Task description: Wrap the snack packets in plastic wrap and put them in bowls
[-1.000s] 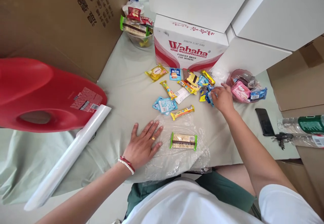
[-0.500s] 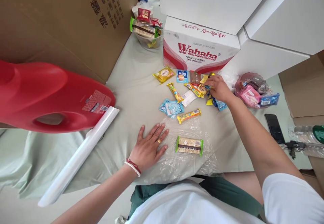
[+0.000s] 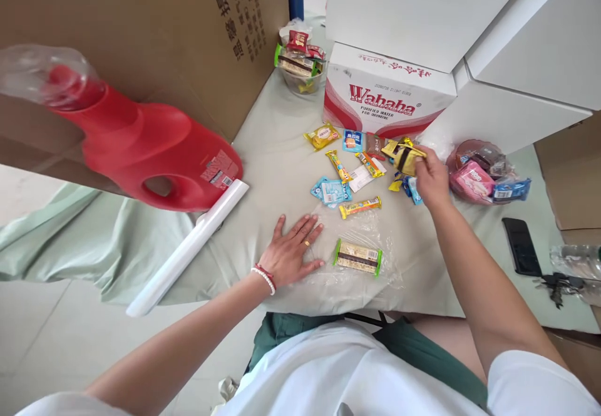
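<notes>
My left hand lies flat with fingers spread, at the edge of a sheet of clear plastic film. On that film rests a green-ended snack bar. Over the heap of packets, my right hand pinches a gold-yellow snack packet with a dark band. Below it are blue and yellow wrappers, partly hidden by the hand. Around these lie yellow snack sticks, light blue sachets, a yellow packet, a blue packet and a brown packet.
A Wahaha water carton stands behind the snacks. Snack-filled bowls sit at the back left and right. To the left are a red jug and a white roll; a phone and keys lie right.
My right hand has picked up the gold-yellow packet from the heap. A yellow stick there now lies more exposed. The view has shifted slightly; my left hand stays flat.
</notes>
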### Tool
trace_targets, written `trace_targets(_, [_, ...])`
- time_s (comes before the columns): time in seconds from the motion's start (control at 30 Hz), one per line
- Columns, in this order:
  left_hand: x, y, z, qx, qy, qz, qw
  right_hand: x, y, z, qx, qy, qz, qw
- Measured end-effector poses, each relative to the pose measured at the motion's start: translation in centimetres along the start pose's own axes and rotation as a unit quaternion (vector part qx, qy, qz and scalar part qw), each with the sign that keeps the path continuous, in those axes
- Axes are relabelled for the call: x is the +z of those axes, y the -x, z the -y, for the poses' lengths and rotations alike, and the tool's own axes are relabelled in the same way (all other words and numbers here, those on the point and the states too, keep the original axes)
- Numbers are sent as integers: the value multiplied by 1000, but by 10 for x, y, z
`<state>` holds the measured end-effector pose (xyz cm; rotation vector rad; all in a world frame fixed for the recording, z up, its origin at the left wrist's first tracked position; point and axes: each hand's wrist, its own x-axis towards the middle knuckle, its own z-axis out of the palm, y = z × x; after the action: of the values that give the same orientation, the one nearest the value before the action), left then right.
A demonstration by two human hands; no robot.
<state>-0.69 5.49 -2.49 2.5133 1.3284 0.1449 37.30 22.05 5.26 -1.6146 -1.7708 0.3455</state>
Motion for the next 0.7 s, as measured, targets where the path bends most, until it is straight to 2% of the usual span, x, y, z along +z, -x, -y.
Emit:
trace_targets(0.07, [0,-1,0,0,-1,7,1000,-13,20,19,29,-74,30,996])
trace_targets(0.13, [-1,-1,-1,-2,-4,15,1000,-16,46,39,47,-123,135,982])
trace_targets(0.23, [-1,-2,-1,-2,-14,26,1000,0,88,63,26,-157,302,940])
trace_targets(0.33, [-1,-2,-1,5,-25,30,999,22,121,76,-44,-103,398,910])
trace_targets(0.4, [0,-2,-1,7,-33,30,999,29,135,81,-80,2,411,908])
trace_targets(0.47, [1,-2,0,8,-39,28,999,29,147,86,-101,99,391,910])
trace_targets(0.7, [1,-3,0,15,-40,15,999,25,183,106,-105,224,374,894])
